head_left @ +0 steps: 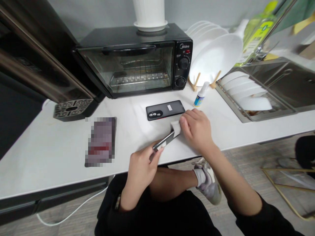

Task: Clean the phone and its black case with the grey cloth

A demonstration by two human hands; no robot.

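Note:
My left hand (144, 167) grips one end of a smartphone (168, 140), which is tilted on edge above the counter's front. Around the phone's far end, my right hand (197, 129) presses a light grey cloth (176, 127) with curled fingers. Just behind the phone lies a dark phone case (166, 110) with camera cut-outs and a small white label. A little spray bottle (201, 95) with a blue label stands upright beyond my right hand. At the left, a blurred-out flat dark-edged item (102, 141) rests on the counter.
A black toaster oven (137, 65) with a white pot (149, 13) on top stands at the back. A dark dispenser with a drip tray (73, 108) is at left. White plates (216, 55) and a sink (283, 75) are at right, near a green bottle (257, 36).

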